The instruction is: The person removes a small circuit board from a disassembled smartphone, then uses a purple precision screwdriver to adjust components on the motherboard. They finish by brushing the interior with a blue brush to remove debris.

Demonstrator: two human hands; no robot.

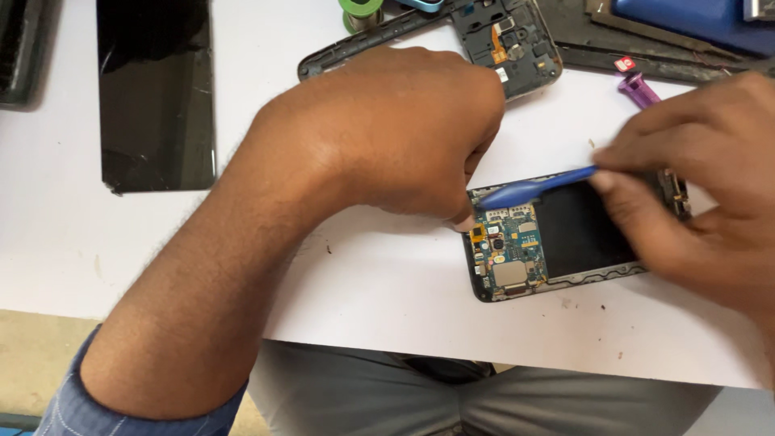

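Note:
An opened phone (557, 242) lies on the white table (387, 282), its circuit board and black battery exposed. My left hand (395, 137) is curled into a fist, and its fingertips press on the phone's top left corner. My right hand (702, 169) holds a blue plastic pry tool (537, 187) and rests over the phone's right end. The tool's flat tip lies along the phone's upper edge, close to my left fingertips.
A detached black screen panel (157, 93) lies at the far left. A phone frame with a back housing (500, 36) sits at the top, beside a green solder spool (361, 10), a purple tool (639, 89) and a dark mat (646, 40). The table's front edge is near my lap.

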